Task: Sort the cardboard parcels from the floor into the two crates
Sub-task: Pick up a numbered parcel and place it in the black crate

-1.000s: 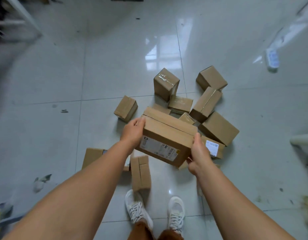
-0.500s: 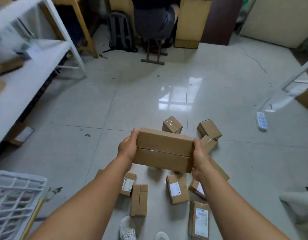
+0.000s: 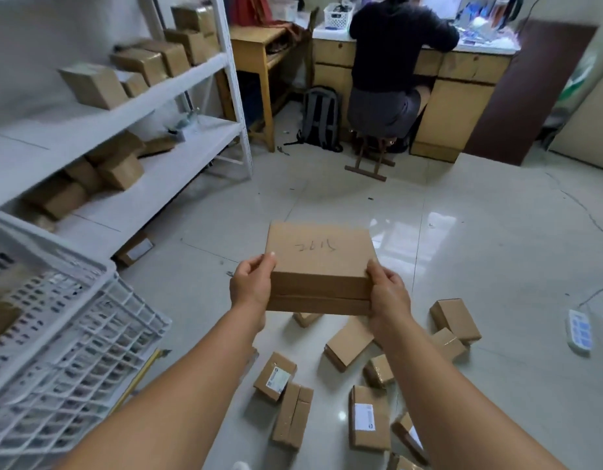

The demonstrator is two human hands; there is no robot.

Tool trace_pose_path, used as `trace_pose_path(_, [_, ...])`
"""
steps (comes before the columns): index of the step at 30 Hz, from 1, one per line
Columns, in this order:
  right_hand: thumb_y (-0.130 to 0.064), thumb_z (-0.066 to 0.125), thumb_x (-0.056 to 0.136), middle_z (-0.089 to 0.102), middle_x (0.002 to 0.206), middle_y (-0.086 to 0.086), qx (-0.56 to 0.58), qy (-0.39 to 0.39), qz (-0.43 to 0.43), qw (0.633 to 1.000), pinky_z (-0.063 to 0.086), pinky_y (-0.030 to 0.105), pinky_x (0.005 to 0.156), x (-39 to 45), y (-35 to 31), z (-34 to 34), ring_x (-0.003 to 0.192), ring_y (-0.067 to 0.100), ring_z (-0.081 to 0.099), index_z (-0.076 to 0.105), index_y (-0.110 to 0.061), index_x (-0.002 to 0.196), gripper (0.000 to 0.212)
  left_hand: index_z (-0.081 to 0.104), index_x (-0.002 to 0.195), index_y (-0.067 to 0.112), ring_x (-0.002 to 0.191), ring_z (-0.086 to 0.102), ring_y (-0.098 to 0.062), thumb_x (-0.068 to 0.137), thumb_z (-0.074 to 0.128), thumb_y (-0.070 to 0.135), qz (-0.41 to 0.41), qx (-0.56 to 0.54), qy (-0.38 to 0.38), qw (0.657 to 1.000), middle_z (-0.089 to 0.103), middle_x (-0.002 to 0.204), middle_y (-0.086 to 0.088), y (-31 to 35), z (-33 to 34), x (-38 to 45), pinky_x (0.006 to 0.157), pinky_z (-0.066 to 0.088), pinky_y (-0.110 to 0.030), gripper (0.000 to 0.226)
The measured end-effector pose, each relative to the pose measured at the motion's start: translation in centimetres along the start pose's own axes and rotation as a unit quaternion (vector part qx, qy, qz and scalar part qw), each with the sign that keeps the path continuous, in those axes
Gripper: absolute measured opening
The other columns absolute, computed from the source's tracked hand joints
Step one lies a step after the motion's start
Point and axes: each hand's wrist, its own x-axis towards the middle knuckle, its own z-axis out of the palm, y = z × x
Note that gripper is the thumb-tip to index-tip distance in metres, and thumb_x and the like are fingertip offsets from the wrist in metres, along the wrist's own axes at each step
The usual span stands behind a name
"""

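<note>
I hold a large flat cardboard parcel [image 3: 318, 262] in front of me at about waist height, its top face showing handwritten marks. My left hand [image 3: 251, 286] grips its left end and my right hand [image 3: 388, 293] grips its right end. Below it, several smaller cardboard parcels [image 3: 349, 344] lie scattered on the tiled floor, some with white labels. A white plastic lattice crate [image 3: 66, 364] stands at the lower left, close to my left forearm. A second crate is not in view.
A white metal shelf rack [image 3: 157, 184] with several cardboard boxes lines the left wall. A person [image 3: 391, 59] sits on a stool at a wooden desk straight ahead, a grey backpack [image 3: 320, 120] beside them. A white power strip [image 3: 579, 329] lies on the floor at right.
I have lifted the large parcel from the pile and raised my view. The parcel has tipped so its top face shows, and the crate, shelf and seated person have come into view.
</note>
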Motion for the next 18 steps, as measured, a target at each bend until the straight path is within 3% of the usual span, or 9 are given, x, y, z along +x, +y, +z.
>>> trace_pose_path(6, [-0.043, 0.06, 0.091, 0.055, 0.11, 0.001, 0.009, -0.057, -0.05, 0.997, 0.038, 0.034, 0.08, -4.8, -2.0, 6.1, 0.101, 0.018, 0.049, 0.056, -0.022, 0.111, 0.03, 0.059, 0.102, 0.026, 0.088, 0.056, -0.011, 0.09, 0.058, 0.043, 0.058, -0.056, 0.071, 0.994, 0.062, 0.103, 0.001, 4.1, -7.0, -1.6, 0.063, 0.044, -0.023, 0.021])
trace_pose_path(9, [-0.044, 0.059, 0.091, 0.053, 0.103, -0.002, 0.007, -0.089, -0.071, 0.993, 0.04, 0.034, 0.078, -8.6, -2.5, 9.8, 0.098, 0.018, 0.049, 0.055, -0.023, 0.107, 0.027, 0.065, 0.102, 0.023, 0.088, 0.057, -0.011, 0.087, 0.063, 0.041, 0.082, -0.084, 0.118, 0.986, 0.063, 0.1, 0.003, 6.1, -11.9, -2.5, 0.07, 0.047, -0.025, 0.024])
trace_pose_path(12, [-0.047, 0.06, 0.089, 0.055, 0.109, -0.001, 0.002, -0.127, -0.089, 0.988, 0.044, 0.036, 0.083, -12.6, -2.1, 13.3, 0.1, 0.018, 0.051, 0.057, -0.024, 0.105, 0.029, 0.067, 0.105, 0.022, 0.094, 0.059, -0.017, 0.086, 0.063, 0.043, 0.101, -0.092, 0.157, 0.978, 0.064, 0.101, 0.002, 7.3, -17.1, -3.8, 0.08, 0.051, -0.034, 0.029])
trace_pose_path(18, [-0.048, 0.059, 0.089, 0.055, 0.107, -0.004, -0.013, -0.197, -0.111, 0.974, 0.043, 0.033, 0.079, -22.2, 0.5, 19.8, 0.096, 0.014, 0.051, 0.058, -0.027, 0.1, 0.023, 0.065, 0.099, 0.024, 0.084, 0.058, -0.01, 0.088, 0.062, 0.043, 0.136, -0.123, 0.215, 0.959, 0.063, 0.093, 0.008, 7.9, -28.9, -6.9, 0.064, 0.044, -0.026, 0.022])
